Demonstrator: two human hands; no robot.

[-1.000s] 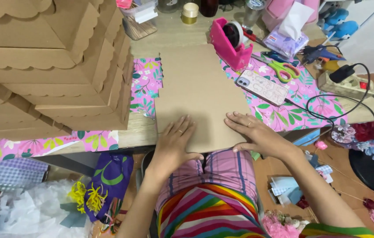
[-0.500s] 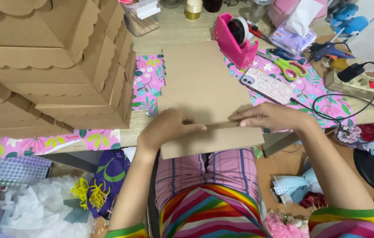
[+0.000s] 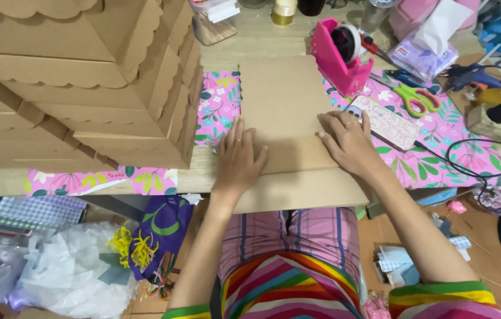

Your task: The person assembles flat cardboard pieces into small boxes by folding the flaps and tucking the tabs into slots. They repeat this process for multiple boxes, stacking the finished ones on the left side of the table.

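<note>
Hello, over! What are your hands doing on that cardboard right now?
Left hand and right hand flat on the cardboard sheet, open. Sheet overhangs the table edge. Phone beside right hand.

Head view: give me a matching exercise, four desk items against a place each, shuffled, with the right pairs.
Items:
1. flat brown cardboard sheet
2. pink tape dispenser
3. green-handled scissors
4. stack of scalloped brown cardboard boxes

Places:
A. far left of the desk
B. under both hands (left hand, right hand)
C. on the floral cloth, right of the dispenser
D. just beyond the sheet's far right corner

Pairs: 1-B, 2-D, 3-C, 4-A
</note>
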